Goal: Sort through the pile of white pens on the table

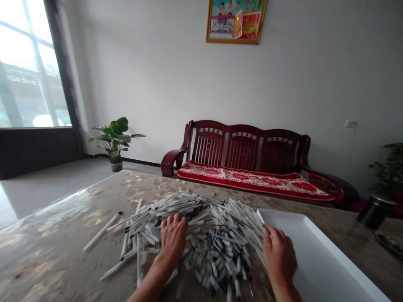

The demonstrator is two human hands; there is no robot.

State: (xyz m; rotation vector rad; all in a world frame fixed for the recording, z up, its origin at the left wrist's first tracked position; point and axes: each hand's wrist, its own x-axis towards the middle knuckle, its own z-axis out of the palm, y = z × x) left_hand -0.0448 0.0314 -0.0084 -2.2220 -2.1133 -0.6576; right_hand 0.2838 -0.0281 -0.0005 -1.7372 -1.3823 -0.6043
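Note:
A large loose heap of white pen barrels (179, 203), clear caps (217, 247) and thin dark-tipped pen parts (209, 239) lies on the table before me. My left hand (173, 237) rests over the heap's left middle, palm down, fingers bent into the barrels; the fingertips are hidden, and what they grip cannot be made out. At the heap's right edge, beside a white shallow tray (305, 228), my right hand (279, 253) is closed with thumb and forefinger together. Whatever is between those fingers is too small to name. One barrel (100, 233) lies apart on the left.
The patterned tabletop (63, 251) reaches far left. Behind it stands a dark red wooden bench (245, 144) with a red floral cover (252, 178). A black container (374, 212) and a cable (388, 243) are at the right. A potted plant (116, 138) stands on the floor.

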